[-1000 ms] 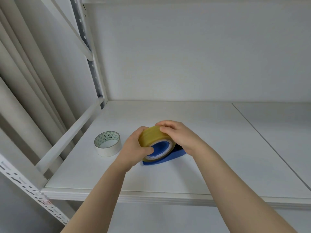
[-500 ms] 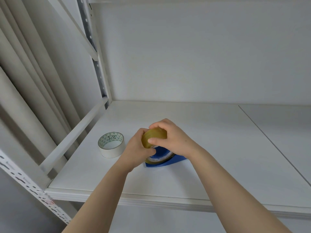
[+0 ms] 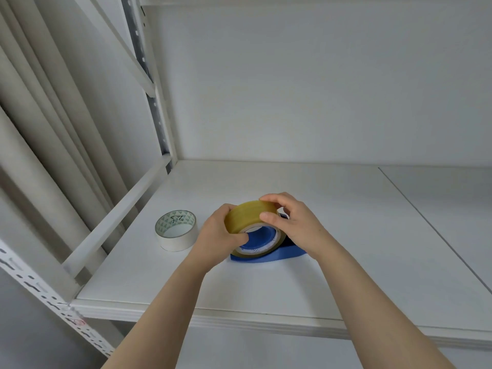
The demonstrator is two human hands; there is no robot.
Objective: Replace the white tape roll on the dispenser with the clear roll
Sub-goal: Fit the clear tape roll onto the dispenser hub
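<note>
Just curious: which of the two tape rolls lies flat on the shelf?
The white tape roll, lying untouched left of the hands; the yellowish clear roll stands on edge, gripped by both.

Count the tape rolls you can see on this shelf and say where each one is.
2. The white tape roll lies flat on the shelf, left of the hands. The clear roll sits on the blue dispenser, held by both hands.

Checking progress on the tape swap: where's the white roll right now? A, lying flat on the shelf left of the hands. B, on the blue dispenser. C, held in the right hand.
A: the white roll lies flat on the shelf, apart from the hands, while the clear roll sits on the blue dispenser.
</note>
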